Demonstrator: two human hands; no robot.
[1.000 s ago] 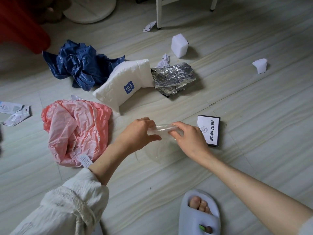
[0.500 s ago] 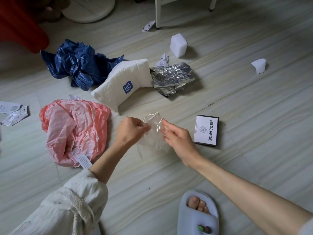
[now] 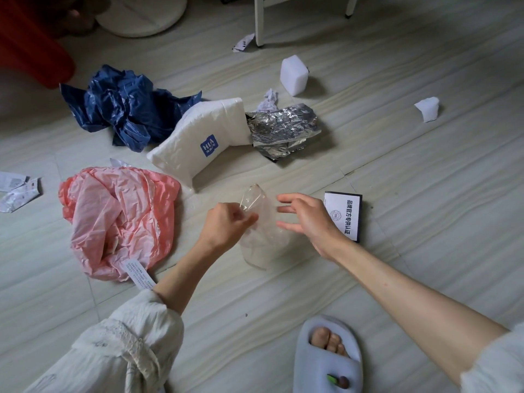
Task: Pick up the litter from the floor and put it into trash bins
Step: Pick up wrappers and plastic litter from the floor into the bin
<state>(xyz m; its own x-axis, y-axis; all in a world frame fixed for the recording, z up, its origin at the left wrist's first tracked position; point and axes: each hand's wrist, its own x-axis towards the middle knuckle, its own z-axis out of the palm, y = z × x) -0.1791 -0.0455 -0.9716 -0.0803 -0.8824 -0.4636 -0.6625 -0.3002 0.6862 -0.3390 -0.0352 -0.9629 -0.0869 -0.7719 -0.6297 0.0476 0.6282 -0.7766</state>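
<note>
I see the clear plastic bag (image 3: 259,225) held up off the floor (image 3: 425,194), pinched near its crumpled top by the fingers (image 3: 246,221) of my left hand (image 3: 226,225), with the rest of the film hanging down below them towards the floor. My right hand (image 3: 309,219) is just to the right of the bag with its fingers (image 3: 286,197) spread apart and not gripping; whether their tips touch the film I cannot tell. Just beyond the right hand's fingers lies a small white card box with a dark border (image 3: 344,215), flat on the floor. To the left of the left hand's fingers sits a crumpled pink bag (image 3: 119,222) with a white label at its near edge. Farther away from the fingers, a white padded package with a blue logo (image 3: 198,140) lies next to a crumpled silver foil wrapper (image 3: 282,130), and a crumpled dark blue bag (image 3: 124,109) lies to their left. Well beyond those are a white foam block (image 3: 294,75) and a smaller white scrap (image 3: 428,108) off to the right. Paper scraps (image 3: 17,191) lie at the far left edge. Near me, a foot in a pale slipper (image 3: 329,355) rests on the floor
</note>
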